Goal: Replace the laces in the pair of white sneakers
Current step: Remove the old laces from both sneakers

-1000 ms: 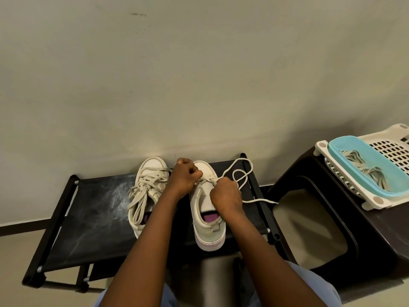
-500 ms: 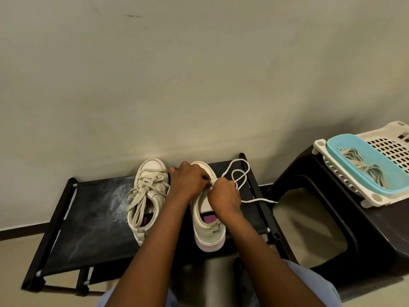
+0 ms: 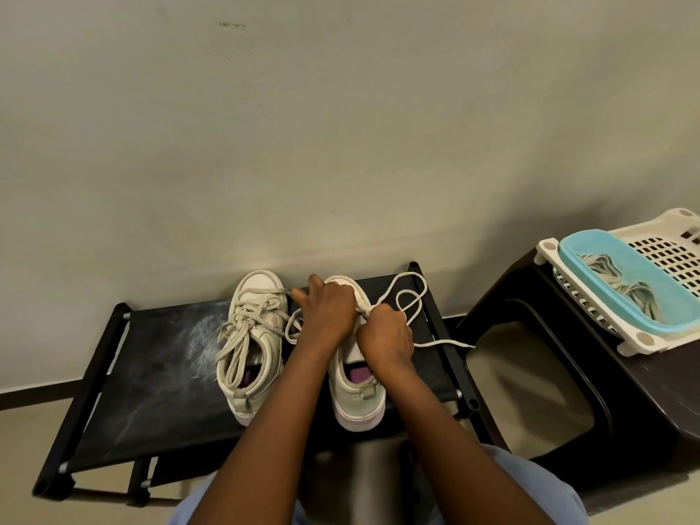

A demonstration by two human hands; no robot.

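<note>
Two white sneakers stand side by side on a black fabric shoe rack (image 3: 159, 377), toes toward the wall. The left sneaker (image 3: 253, 346) is fully laced with thick cream laces hanging loose. My left hand (image 3: 327, 312) lies over the front of the right sneaker (image 3: 358, 395), fingers spread toward the toe. My right hand (image 3: 384, 335) pinches a thin white lace (image 3: 411, 297) at the eyelets. The lace loops out to the right and its end trails over the rack's edge. The front of the right sneaker is hidden under my hands.
A dark brown plastic stool (image 3: 591, 373) stands to the right of the rack. On it sits a white slotted basket (image 3: 640, 339) holding a light blue tray (image 3: 636, 297) with more laces (image 3: 621, 286). A plain wall rises right behind the rack.
My left hand has opened from a fist and spread forward over the toe of the right sneaker. My right hand has stayed at the eyelets with the lace. The camera dipped slightly.
</note>
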